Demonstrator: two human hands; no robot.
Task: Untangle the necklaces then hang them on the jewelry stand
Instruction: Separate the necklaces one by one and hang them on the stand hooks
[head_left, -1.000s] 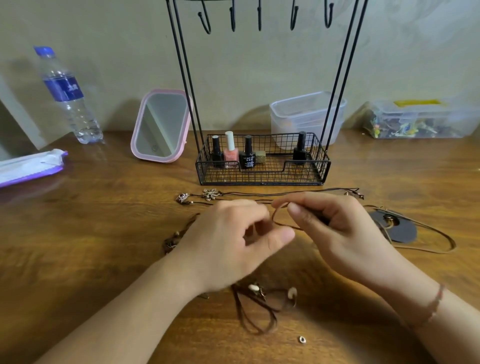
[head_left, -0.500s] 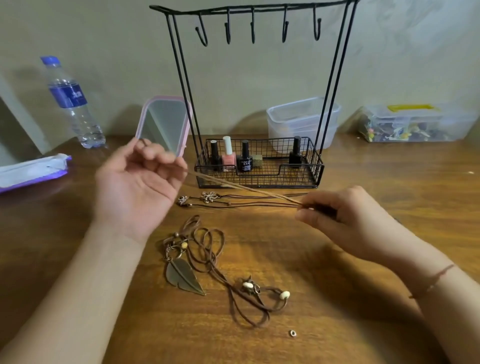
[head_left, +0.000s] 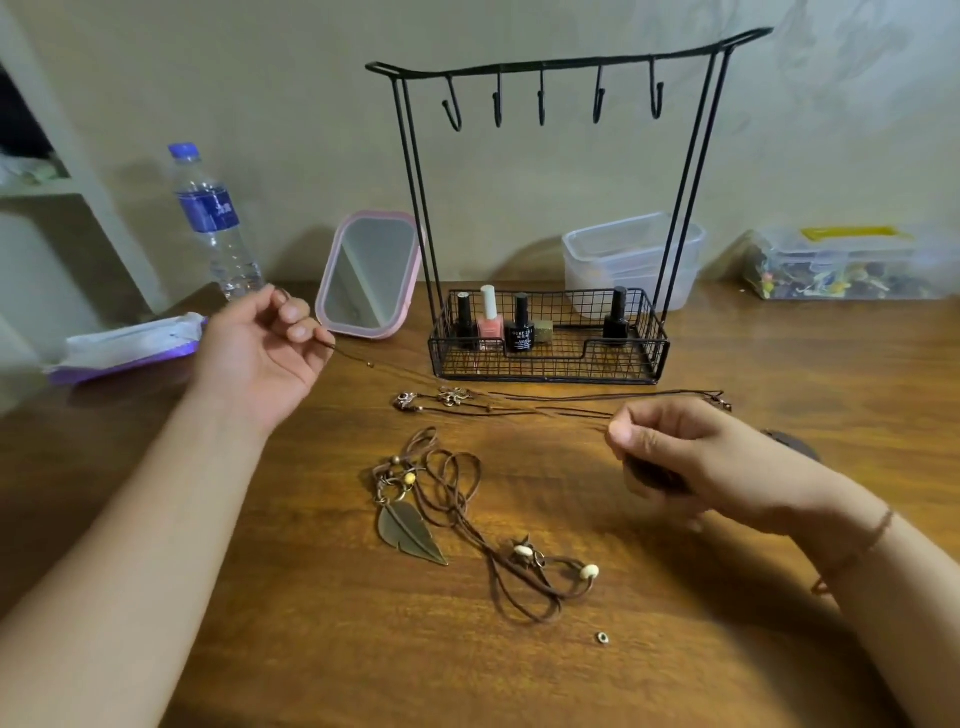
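Warm wooden bench (head_left: 311, 649) against a pale wall carries the black wire jewelry stand (head_left: 550, 218), whose five hooks hang bare while nail polish bottles (head_left: 491, 322) sit in its basket. A water bottle (head_left: 213, 223), a pink mirror (head_left: 371, 275) and clear plastic tubs (head_left: 634, 260) line the back.

One thin cord necklace (head_left: 374, 364) is stretched between the two hands. The left hand (head_left: 260, 353) is raised to the left with its fingers curled around one end of the cord, and the right hand (head_left: 675, 457) pinches the other end between thumb and forefinger, low over the bench. Both grips are closed on the cord. A second necklace with small metal charms (head_left: 447, 400) lies straight just in front of the basket. The leaf-pendant necklace (head_left: 410, 530) sits in a loose brown heap near the middle, its loops crossing one another, with a small loose bead (head_left: 602, 637) close by.

The step in hand looks like drawing the thin cord free of the others. It is best done with steady, light tension, watching that the cord does not drag the charm necklace beneath it. Once it runs clear along its length, lifting it by one loop to a hook should be easy; yanking could tighten any hidden knot.
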